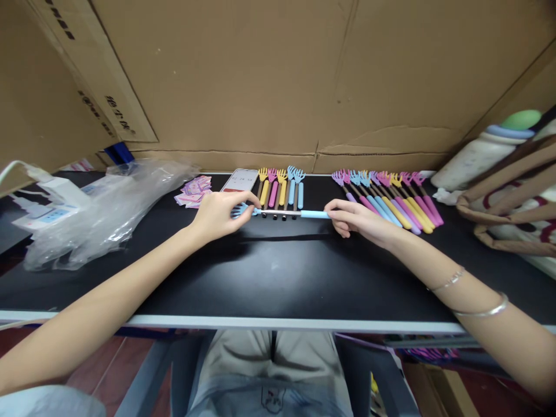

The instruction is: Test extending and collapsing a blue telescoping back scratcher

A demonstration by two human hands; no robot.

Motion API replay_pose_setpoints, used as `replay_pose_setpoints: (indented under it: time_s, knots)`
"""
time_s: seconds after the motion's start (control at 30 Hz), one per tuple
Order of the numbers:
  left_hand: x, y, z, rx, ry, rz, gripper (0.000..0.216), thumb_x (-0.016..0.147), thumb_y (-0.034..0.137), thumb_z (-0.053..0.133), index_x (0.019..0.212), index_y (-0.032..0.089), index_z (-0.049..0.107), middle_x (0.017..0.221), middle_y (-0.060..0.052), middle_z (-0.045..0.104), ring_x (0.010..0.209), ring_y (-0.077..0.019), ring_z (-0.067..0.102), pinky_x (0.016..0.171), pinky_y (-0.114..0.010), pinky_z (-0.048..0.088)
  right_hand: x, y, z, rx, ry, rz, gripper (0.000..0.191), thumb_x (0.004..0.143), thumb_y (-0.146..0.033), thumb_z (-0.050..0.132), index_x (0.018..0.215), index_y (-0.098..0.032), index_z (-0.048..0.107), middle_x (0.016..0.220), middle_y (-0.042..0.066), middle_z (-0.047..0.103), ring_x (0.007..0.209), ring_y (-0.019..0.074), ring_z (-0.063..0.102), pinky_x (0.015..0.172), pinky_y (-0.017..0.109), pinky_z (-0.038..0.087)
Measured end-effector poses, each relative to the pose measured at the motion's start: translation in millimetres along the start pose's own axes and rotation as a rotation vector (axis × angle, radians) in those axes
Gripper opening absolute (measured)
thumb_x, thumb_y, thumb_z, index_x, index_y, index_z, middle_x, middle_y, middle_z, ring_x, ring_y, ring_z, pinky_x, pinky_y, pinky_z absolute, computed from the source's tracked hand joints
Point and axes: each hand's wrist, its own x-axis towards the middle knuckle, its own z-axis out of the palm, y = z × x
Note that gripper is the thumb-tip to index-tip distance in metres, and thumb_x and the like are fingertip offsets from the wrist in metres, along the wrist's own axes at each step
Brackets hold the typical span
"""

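Holding the scratcher [282,213] level and crosswise over the middle of the table [278,278], you have one end in each hand. Your left hand [217,215] is closed around the blue claw end, fingers curled over it with the thumb on the far side. Your right hand [356,223] pinches the blue handle between thumb and fingertips, so both grips are clamped on the same tool and its bare metal shaft runs between them. A dark shadow lies on the table at 6 o'clock from the shaft, so the tool looks lifted clear of the surface. At 12 o'clock from it, a set of five [280,188] lies side by side, claws pointing away from you, its near ends just behind the shaft. At 2 o'clock a long row [386,197] of pink, blue, purple and yellow ones slants across the table, just beyond your right fingers. A phone [240,179] lies at 11 o'clock, pink packets [194,192] at 10 o'clock beside your left hand, and a crumpled plastic bag [99,208] at 9 o'clock. A tote [512,202] sits at 3 o'clock, and two bangles [478,304] circle your right wrist.
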Motion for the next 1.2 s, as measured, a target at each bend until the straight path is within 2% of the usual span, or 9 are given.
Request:
replay_pose_setpoints:
  time_s: [0.37,0.87,1.2]
  knots:
    - [0.5,-0.9,2.2,-0.007,0.052,-0.053,0.026,0.092,0.034,0.044,0.093,0.021,0.066,0.082,0.000,0.071,0.051,-0.0101,0.052,0.054,-0.022,0.032,-1.9,-4.8,3.0,-0.029,-0.001,0.019,0.037,0.080,-0.051,0.065,0.089,-0.018,0.050,0.054,-0.008,0.041,0.050,0.0090,0.044,0.053,0.025,0.033]
    - [1.0,0.4,2.8,-0.018,0.080,-0.074,0.024,0.092,0.040,0.044,0.092,0.021,0.058,0.084,-0.002,0.072,0.069,-0.0146,0.065,0.062,-0.021,0.041,-2.4,-5.3,3.0,-0.038,-0.004,0.023,0.041,0.079,-0.053,0.066,0.092,-0.018,0.050,0.055,-0.008,0.042,0.050,0.0093,0.045,0.053,0.026,0.033]
    - [1.5,0.7,1.9,0.002,0.091,-0.075,0.023,0.092,0.039,0.042,0.091,0.021,0.056,0.085,-0.002,0.072,0.066,-0.0142,0.065,0.059,-0.021,0.040,-1.9,-4.7,2.3,-0.060,-0.011,0.006,0.041,0.080,-0.054,0.065,0.092,-0.018,0.051,0.055,-0.008,0.042,0.051,0.0095,0.045,0.053,0.026,0.033]
